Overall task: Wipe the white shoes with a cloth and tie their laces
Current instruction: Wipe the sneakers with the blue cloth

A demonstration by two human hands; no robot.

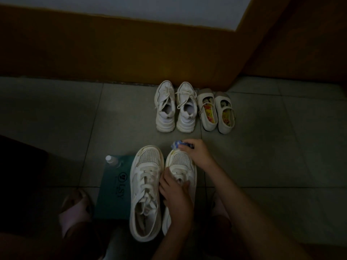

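Arching over the shoe [181,160], the left hand [176,199] clamps it; the right hand [197,153] pinches the cloth [178,144] at its toe.

Bare floor [281,147] lay open to the right of the near pair of white sneakers [145,194], and a strip of tile ran free between it and the laced sneakers [174,107] and strap shoes [216,111] lined up against the brown wall [112,53], though the right hand [197,152] with its cloth [178,144] took up that strip's near edge. On the left a green box [112,194], a small bottle [110,160] at its far corner, crowded the pair
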